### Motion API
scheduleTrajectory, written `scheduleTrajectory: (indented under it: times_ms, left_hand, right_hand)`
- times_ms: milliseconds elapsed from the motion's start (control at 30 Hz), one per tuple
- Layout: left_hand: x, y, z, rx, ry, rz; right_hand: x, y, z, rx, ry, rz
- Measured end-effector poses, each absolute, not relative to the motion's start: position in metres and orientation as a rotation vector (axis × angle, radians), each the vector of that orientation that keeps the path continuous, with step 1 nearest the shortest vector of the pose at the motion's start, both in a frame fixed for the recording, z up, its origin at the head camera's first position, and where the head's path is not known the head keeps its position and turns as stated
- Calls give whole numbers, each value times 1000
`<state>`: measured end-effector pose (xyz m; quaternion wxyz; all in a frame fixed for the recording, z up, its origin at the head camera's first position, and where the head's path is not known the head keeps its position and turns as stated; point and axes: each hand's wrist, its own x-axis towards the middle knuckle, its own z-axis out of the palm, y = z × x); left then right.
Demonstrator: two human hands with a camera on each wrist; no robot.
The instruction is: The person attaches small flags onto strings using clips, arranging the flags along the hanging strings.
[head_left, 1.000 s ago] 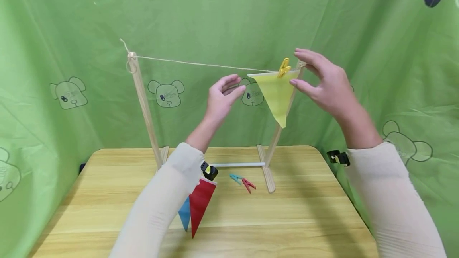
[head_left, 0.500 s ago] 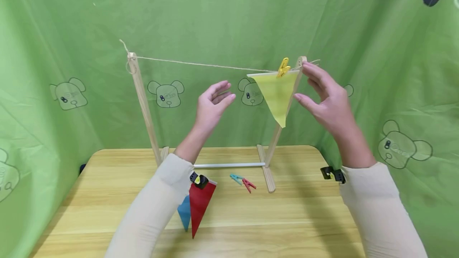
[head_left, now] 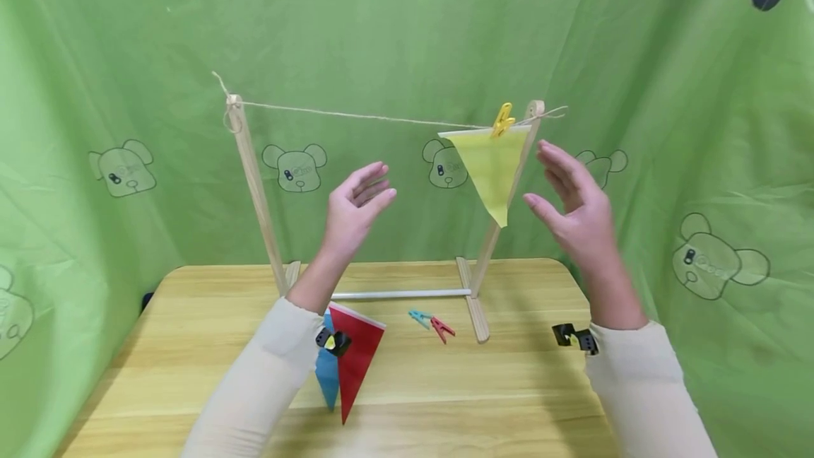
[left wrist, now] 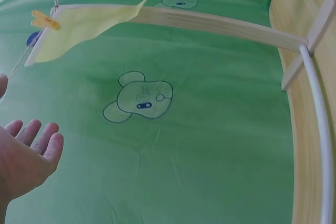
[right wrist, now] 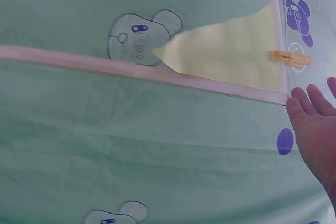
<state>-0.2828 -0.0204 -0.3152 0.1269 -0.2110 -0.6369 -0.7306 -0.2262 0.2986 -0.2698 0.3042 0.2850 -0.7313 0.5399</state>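
A yellow triangular flag (head_left: 490, 168) hangs point down near the right end of a string (head_left: 356, 116), held there by a yellow clothespin (head_left: 502, 120). My right hand (head_left: 575, 200) is just right of the flag, fingers relaxed and apart from it, holding nothing. Left of the flag and below the string, my left hand (head_left: 356, 207) is in the air with loosely bent fingers and nothing in them. On the table, a red flag (head_left: 359, 352) partly covers a blue flag (head_left: 327, 373), and my left wrist hides part of them. Beside them lie a teal clothespin (head_left: 420, 317) and a red clothespin (head_left: 441, 329).
Two wooden posts, left (head_left: 254, 189) and right (head_left: 488, 249), carry the string and stand on flat wooden feet. A white rod (head_left: 400, 294) joins them low down. Under it all is a wood-grain table (head_left: 496, 401); a green patterned curtain (head_left: 381, 41) surrounds it.
Both hands have drawn back and down from the hanging flag, the left hand also moving leftward. The yellow flag and its clothespin have stayed in place on the string.
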Motion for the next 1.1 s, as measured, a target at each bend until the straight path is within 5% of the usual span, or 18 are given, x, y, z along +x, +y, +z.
scheduleTrajectory:
  times_ms: [1100]
  left_hand:
    - [-251,-70,-392,-602,-2239,-1810]
  right_hand:
    - [-231,272,-382,549,-2123,1528]
